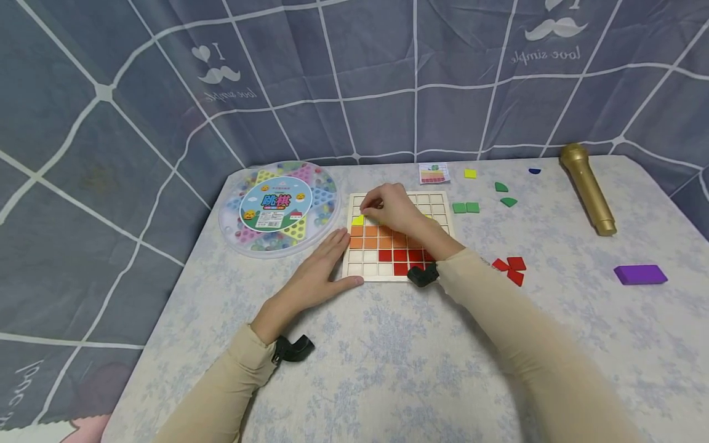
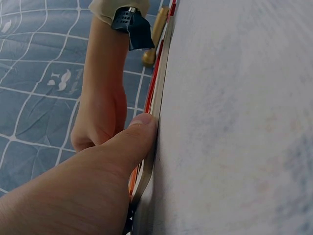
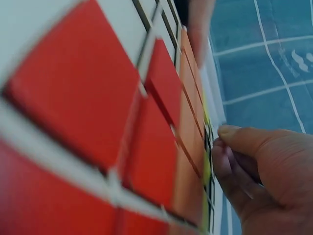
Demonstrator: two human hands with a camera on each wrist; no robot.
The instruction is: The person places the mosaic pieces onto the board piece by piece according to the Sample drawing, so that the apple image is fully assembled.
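A wooden grid board [image 1: 368, 257] lies on the flowered table, with orange tiles [image 1: 371, 232] in two rows and red tiles [image 1: 400, 255] stepping down to its right. My left hand [image 1: 324, 264] lies flat against the board's left edge, and its thumb [image 2: 132, 142] presses the rim [image 2: 159, 98]. My right hand [image 1: 388, 209] hovers over the board's upper left with the fingers curled. Its fingertips [image 3: 222, 147] pinch at a yellow tile [image 1: 358, 219] in the row above the orange ones [image 3: 190, 142]. The red tiles [image 3: 73, 93] fill the right wrist view.
A round marble game box [image 1: 279, 207] sits left of the board. Loose on the right are green squares [image 1: 466, 208], red pieces [image 1: 512, 267], a yellow tile [image 1: 470, 173], a purple block [image 1: 639, 274] and a gold microphone [image 1: 588, 187]. A pattern card [image 1: 434, 173] lies behind the board.
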